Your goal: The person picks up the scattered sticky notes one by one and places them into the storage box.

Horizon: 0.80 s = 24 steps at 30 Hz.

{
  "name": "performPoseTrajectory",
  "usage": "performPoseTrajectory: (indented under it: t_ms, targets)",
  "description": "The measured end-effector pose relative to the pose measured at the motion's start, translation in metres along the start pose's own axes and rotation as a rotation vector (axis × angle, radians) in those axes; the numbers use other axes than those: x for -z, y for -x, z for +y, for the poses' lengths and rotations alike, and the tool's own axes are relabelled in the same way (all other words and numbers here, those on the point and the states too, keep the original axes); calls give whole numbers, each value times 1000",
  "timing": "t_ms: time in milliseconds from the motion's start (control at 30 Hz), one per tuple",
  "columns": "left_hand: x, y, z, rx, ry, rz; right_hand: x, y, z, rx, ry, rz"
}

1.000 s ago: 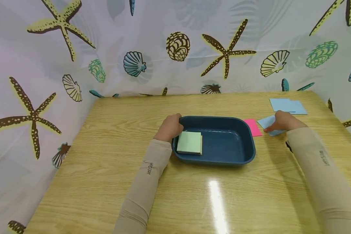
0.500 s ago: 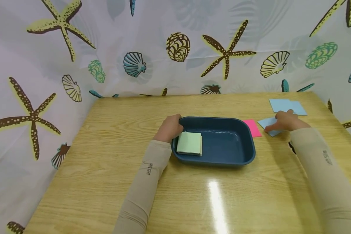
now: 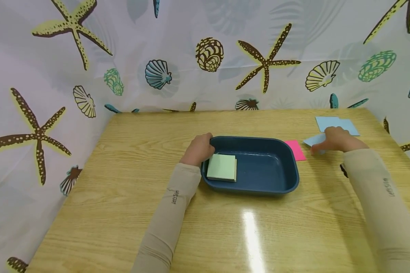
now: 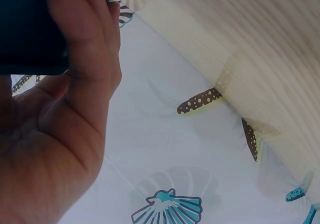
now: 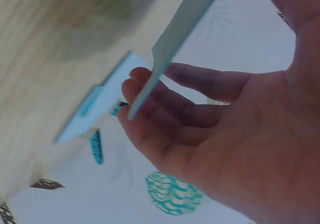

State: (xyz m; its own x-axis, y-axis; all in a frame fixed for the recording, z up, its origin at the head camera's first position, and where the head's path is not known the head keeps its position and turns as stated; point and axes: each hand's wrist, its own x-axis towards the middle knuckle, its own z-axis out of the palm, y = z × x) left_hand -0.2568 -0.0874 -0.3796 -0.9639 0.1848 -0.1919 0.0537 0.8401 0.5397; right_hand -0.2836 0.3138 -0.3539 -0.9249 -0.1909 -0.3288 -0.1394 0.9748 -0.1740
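A dark blue tray [image 3: 261, 172] stands on the table, and my left hand [image 3: 198, 149] grips its left rim. In the left wrist view, curled fingers [image 4: 90, 59] wrap the tray's wall. Pale green and cream sticky notes [image 3: 221, 166] lie stacked in the tray's left end. To the right of the tray, my right hand [image 3: 339, 140] pinches a light blue sticky note pad [image 3: 315, 140], its near edge lifted. The right wrist view shows this pad [image 5: 182, 31] edge-on and slightly bent, between thumb and fingers.
A pink sticky note [image 3: 296, 150] lies against the tray's right side. Behind the right hand, more light blue notes [image 3: 327, 123] overlap near the table's [image 3: 150, 140] back right corner. A patterned curtain [image 3: 181, 45] hangs around the table's back and sides.
My right hand has closed on the light blue pad, raised it off the table and shifted slightly right. My left hand and the tray stay in place.
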Motion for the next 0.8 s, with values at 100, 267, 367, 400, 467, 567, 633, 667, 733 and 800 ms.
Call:
performPoseTrajectory:
  t_ms: [100,267,367,400,467,567,633,667,733,800]
  targets:
    - [-1,1,-1,4,4,-5,10,7,-11,32,-34,63]
    - [-1,0,-1,12,6,-9,29,17,-41,92,-101,132]
    - [0,-1,0,18,7,-8,37,21,-65,149,-129,137]
    - [1,-1,0,20,8,-10,39,24,-74,169,-138,132]
    - [1,-1,0,21,9,-10,41,28,-92,216,-144,117]
    - [1,0,1,18,9,-8,40,33,-119,283,-121,71]
    - [1,0,1,12,6,-3,37,35,-137,327,-79,20]
    - [1,-1,0,10,4,-2,35,35,-146,341,-55,-13]
    - [0,-1,0,10,2,-1,30,34,-162,358,9,-84]
    - [0,-1,1,10,-3,-4,23,31,-176,357,76,-166]
